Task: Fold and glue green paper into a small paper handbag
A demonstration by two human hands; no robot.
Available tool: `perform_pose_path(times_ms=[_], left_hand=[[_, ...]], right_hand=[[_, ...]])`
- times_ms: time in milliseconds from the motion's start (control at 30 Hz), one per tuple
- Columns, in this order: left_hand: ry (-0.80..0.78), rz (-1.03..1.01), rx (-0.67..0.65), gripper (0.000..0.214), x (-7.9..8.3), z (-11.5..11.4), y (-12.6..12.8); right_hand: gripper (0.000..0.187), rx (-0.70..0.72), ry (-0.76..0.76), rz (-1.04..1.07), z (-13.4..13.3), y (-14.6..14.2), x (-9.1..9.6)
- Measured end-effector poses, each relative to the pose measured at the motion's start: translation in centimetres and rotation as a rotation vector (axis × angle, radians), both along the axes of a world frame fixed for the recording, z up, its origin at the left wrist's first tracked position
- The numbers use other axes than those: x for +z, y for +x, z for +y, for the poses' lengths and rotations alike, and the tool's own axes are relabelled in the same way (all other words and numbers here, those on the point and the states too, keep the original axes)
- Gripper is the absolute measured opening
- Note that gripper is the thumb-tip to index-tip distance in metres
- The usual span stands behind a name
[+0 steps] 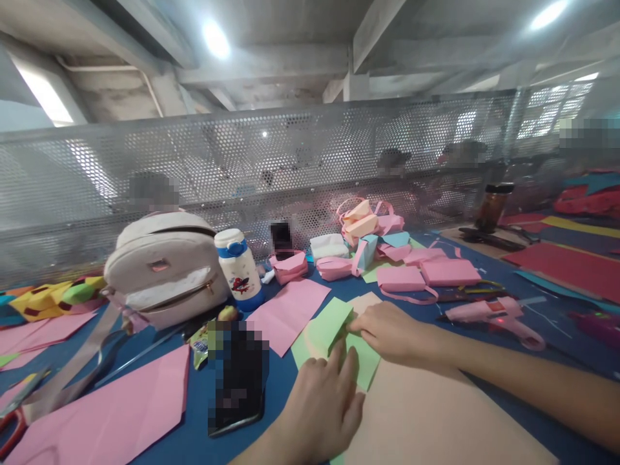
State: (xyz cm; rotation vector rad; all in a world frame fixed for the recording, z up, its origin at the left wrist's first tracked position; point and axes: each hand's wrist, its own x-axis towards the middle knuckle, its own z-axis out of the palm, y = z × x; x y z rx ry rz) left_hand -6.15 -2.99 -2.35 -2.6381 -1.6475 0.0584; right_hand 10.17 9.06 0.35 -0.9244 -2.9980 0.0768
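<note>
A sheet of light green paper (317, 332) lies in front of me with a flap folded over at its upper part. My left hand (322, 403) rests on it from below, fingers stretched out and slightly spread, the tips near the flap's lower edge. At the flap's right edge, my right hand (387, 329) has its fingers closed together on the paper; the fingertips are partly hidden. Under the green paper and my right forearm is a large peach sheet (426, 413). A pink sheet (293, 313) lies just beyond, touching the green one.
A phone (237, 381), a bottle (239, 268) and a white backpack (165, 268) stand or lie leftward. Folded pink paper bags (402, 281) are piled behind. A pink glue gun (498, 316) lies right. Scissors (14, 420) sit far left. A perforated metal panel (300, 161) closes the back.
</note>
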Motion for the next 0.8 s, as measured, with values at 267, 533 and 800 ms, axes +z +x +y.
perform_pose_path(times_ms=[267,533,800], left_hand=[[-0.051,0.013,0.018,0.058,0.0,0.2,0.0],[0.009,0.004,-0.012,0.052,-0.1,0.1,-0.1],[0.321,0.229,-0.151,0.038,-1.9,-1.2,1.3]], right_hand=[[0.027,-0.064,0.068,-0.048,1.2,-2.0,-1.0],[0.036,-0.016,-0.015,-0.015,0.6,-0.8,-0.6],[0.049,0.070,-0.131,0.059,-1.1,1.1,0.0]])
